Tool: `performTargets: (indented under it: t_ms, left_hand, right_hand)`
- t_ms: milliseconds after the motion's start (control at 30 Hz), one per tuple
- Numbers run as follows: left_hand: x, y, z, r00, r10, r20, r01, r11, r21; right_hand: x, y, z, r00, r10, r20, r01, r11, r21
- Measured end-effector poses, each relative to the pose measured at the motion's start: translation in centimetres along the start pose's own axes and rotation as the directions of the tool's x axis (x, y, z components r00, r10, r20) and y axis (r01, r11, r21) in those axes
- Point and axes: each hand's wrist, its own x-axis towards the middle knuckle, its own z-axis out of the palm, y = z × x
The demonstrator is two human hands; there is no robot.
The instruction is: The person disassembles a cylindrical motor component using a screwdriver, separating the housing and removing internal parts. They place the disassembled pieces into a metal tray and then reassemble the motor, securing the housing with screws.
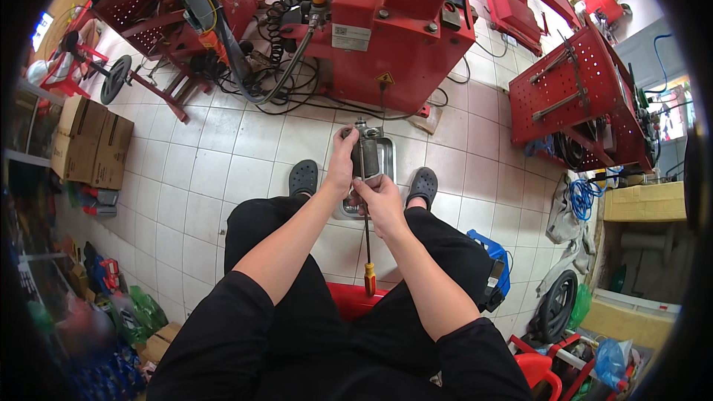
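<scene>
Between my feet, a dark grey cylindrical metal part (372,157) with fittings at its far end is held over a shallow metal tray (389,150). My left hand (342,161) is closed on the far left side of this part. A long screwdriver (370,279) with a yellow and red handle lies along it, handle toward me and shaft running away. My right hand (382,199) is closed around the shaft near the part's near end. The fingers partly hide the part and the shaft's tip.
Ahead stands a red machine (386,59) with black cables and hoses on the tiled floor. A red perforated cabinet (553,96) is at right, cardboard boxes (93,141) at left. A blue case (496,260) sits by my right knee, a red stool (349,299) beneath me.
</scene>
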Motion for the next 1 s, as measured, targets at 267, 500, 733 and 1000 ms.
performTargets:
  t_ms: [267,500,733,1000]
  left_hand:
    - [0.7,-0.4,-0.1,0.993,-0.118,0.008,0.117,0.982,-0.150]
    - [-1.0,-0.4,1.3,0.997,-0.056,0.051,0.065,0.979,-0.194]
    - [-2.3,-2.1,2.1,0.999,-0.035,-0.023,0.029,0.976,-0.216]
    - [-1.9,-2.1,1.0,0.994,-0.073,0.075,0.088,0.974,-0.208]
  right_hand:
    - [0.7,1.3,-0.3,0.927,-0.376,0.009,0.336,0.817,-0.469]
    - [-1.3,-4.7,-0.2,0.887,-0.457,-0.068,0.315,0.707,-0.633]
    - [0.4,-2.9,-0.5,0.753,-0.656,-0.050,0.415,0.533,-0.737]
    - [0.4,-2.8,-0.5,0.713,-0.698,-0.064,0.419,0.496,-0.760]
